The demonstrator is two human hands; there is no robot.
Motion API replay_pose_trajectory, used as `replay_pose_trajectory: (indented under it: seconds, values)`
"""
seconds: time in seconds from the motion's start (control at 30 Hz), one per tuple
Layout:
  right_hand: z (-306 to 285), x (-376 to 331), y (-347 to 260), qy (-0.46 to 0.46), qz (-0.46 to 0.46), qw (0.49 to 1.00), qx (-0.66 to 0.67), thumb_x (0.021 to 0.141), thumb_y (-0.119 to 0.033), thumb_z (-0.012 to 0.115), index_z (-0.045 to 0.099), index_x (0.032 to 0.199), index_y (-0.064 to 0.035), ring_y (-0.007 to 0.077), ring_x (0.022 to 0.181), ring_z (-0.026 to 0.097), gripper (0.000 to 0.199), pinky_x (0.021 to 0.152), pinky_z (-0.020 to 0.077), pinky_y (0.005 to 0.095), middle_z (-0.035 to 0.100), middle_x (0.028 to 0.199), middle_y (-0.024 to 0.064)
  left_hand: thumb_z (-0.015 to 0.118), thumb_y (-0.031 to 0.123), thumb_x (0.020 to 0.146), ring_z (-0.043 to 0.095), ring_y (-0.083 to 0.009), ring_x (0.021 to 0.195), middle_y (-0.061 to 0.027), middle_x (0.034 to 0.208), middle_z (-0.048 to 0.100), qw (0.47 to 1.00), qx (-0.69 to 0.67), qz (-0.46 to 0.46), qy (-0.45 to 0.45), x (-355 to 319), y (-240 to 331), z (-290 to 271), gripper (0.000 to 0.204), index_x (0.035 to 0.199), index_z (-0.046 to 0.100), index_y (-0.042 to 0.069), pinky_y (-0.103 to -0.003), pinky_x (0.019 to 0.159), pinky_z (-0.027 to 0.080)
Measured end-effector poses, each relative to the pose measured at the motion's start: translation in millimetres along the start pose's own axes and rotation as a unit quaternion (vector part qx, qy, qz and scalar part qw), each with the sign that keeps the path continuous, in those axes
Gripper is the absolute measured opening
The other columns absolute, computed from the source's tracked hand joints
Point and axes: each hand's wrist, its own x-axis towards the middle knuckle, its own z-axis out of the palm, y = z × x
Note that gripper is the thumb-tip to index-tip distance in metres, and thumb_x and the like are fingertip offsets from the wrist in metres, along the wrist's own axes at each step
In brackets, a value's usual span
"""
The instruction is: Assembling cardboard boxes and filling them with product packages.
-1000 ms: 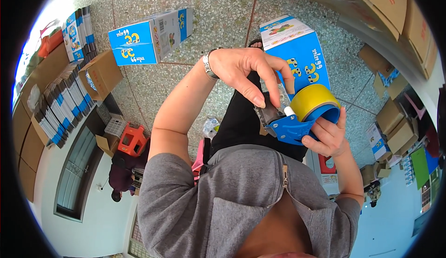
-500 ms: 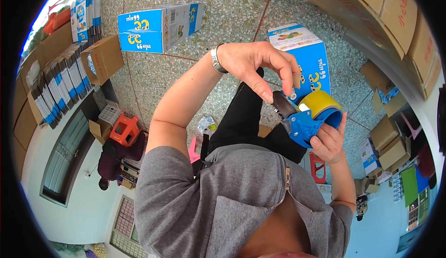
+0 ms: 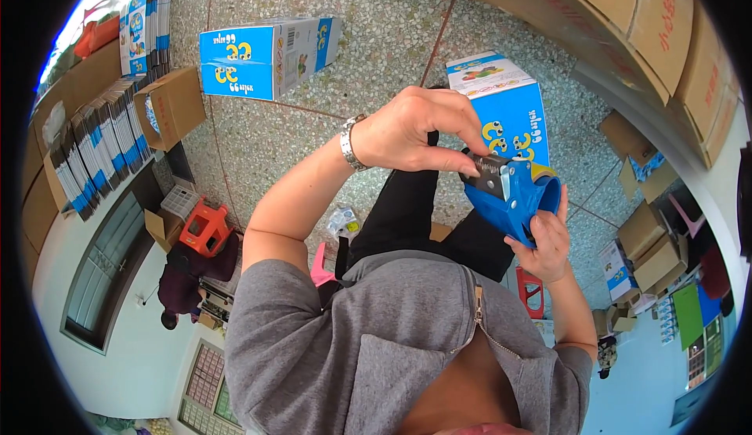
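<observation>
A blue tape dispenser [image 3: 523, 196] is held in the air over my lap. It carries a yellow roll of tape [image 3: 540, 171], mostly hidden behind the blue frame. My right hand [image 3: 548, 239] is closed on its right side, fingers at the round blue part. At the other end, my left hand [image 3: 427, 133] pinches the edge of the dispenser's dark front plate between thumb and fingers. Whether a strip of tape is also in that pinch, I cannot tell. Just behind the dispenser stands a blue and white printed carton [image 3: 509, 114].
Another blue and white carton [image 3: 278, 55] stands on the speckled floor, far left. Flat stacked cartons [image 3: 110, 141] line the left side beside an open brown box [image 3: 172, 106]. Large brown cartons [image 3: 627, 36] rise at the far right. A person [image 3: 180, 282] is beside an orange stool [image 3: 205, 226].
The dispenser has turned, so its dark plate now faces up and less of the yellow roll shows. My left hand has shifted slightly and its fingers have closed at the plate's edge.
</observation>
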Motion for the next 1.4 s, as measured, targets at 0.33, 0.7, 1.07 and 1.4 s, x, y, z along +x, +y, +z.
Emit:
replay_pose_trajectory:
  seconds: [0.33, 0.7, 1.07, 1.4]
  values:
    - [-1.4, 2.5, 0.3, -0.016, 0.011, 0.999, 0.027, 0.074, -0.02, 0.079, 0.042, 0.133, -0.0014, 0.0304, 0.081, 0.062, 0.072, 0.102, 0.0224, 0.0714, 0.062, 0.094, 0.0138, 0.069, 0.006, 0.08, 0.064, -0.0241, 0.079, -0.0088, 0.084, 0.066, 0.995, 0.085, -0.033, 0.027, -3.3, -3.3, 4.0, 0.008, 0.087, 0.067, 0.003, -0.032, 0.069, 0.051]
    - [34.2, -49.7, 50.8, 0.025, 0.37, 0.903, 0.218, 0.075, -0.011, 0.073, 0.043, 0.136, 0.0038, 0.0228, 0.113, 0.057, 0.069, 0.094, 0.045, 0.0344, 0.058, 0.122, 0.02, 0.057, 0.027, 0.088, 0.062, -0.0172, 0.064, -0.0068, 0.074, 0.064, 0.854, 0.085, -0.404, 0.318, 45.3, -225.8, -62.1, 0.028, 0.082, 0.063, 0.001, -0.032, 0.058, 0.051]
    - [50.6, -67.2, 55.9, 0.07, 0.344, 0.895, 0.276, 0.072, -0.01, 0.076, 0.049, 0.13, -0.0012, 0.0392, 0.132, 0.039, 0.065, 0.1, 0.0417, 0.0412, 0.052, 0.129, 0.0278, 0.033, 0.085, 0.077, 0.053, -0.0331, 0.117, -0.0176, 0.136, 0.049, 0.747, -0.444, -0.494, -0.029, -7.0, -225.6, 94.5, 0.102, 0.134, 0.047, 0.002, -0.048, 0.09, 0.047]
    - [43.9, -72.4, 50.2, 0.072, 0.329, 0.889, 0.311, 0.073, -0.01, 0.077, 0.049, 0.13, -0.0013, 0.0392, 0.133, 0.037, 0.064, 0.102, 0.0399, 0.0429, 0.05, 0.129, 0.0299, 0.036, 0.068, 0.09, 0.063, -0.0185, 0.094, -0.0077, 0.101, 0.067, 0.755, -0.511, -0.41, -0.015, 3.7, -182.2, 78.6, 0.071, 0.102, 0.066, 0.005, -0.035, 0.071, 0.053]
